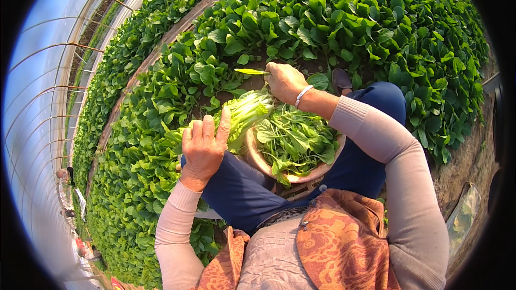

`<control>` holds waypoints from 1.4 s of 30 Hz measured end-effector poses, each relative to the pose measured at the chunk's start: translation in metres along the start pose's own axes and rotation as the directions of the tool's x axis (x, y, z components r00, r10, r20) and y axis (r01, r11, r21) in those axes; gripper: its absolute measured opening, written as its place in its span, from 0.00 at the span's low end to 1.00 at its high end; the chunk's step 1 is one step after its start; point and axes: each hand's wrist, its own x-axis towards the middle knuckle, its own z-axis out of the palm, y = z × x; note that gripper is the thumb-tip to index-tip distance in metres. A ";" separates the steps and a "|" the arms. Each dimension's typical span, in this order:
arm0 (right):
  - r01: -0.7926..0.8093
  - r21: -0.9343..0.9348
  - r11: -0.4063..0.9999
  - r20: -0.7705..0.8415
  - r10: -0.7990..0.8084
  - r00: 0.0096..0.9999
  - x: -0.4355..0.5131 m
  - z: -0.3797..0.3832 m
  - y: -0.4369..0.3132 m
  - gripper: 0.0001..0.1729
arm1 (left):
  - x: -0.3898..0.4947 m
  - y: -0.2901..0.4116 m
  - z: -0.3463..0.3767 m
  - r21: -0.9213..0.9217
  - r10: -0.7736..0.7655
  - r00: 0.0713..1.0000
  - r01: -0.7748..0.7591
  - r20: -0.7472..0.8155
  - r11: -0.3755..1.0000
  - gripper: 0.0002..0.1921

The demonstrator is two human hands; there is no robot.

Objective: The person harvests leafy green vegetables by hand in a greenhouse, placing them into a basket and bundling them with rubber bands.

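My left hand lies against a bundle of leafy greens with pale stalks, its fingers spread over the leaves and its thumb hidden. Above the bundle's stalk end is my right hand, which pinches a narrow yellow-green leaf between thumb and fingers. A white bracelet circles the right wrist. Between my knees stands a round basin filled with loose green leaves; the bundle overlaps its upper left rim.
Dense leafy plants grow in front and on both sides. A soil path runs between beds at the left, beneath a hooped plastic greenhouse cover. Other people are far off at lower left. Plastic sheeting lies at the right.
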 end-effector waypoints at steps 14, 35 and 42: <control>-0.172 0.755 0.633 0.540 -0.450 0.711 -0.003 -0.037 -0.019 0.30 | -0.020 -0.035 -0.014 -0.393 -0.184 0.980 0.141 -0.074 0.909 0.25; 0.528 -0.035 0.848 0.270 -0.501 0.822 0.001 -0.042 0.028 0.24 | -0.005 -0.033 -0.018 -0.550 -0.080 0.612 0.637 0.787 -0.541 0.27; 0.019 0.558 0.830 0.480 -0.341 0.809 -0.003 -0.049 -0.019 0.22 | -0.009 -0.031 -0.013 -0.614 -0.062 0.629 0.726 0.775 -0.308 0.25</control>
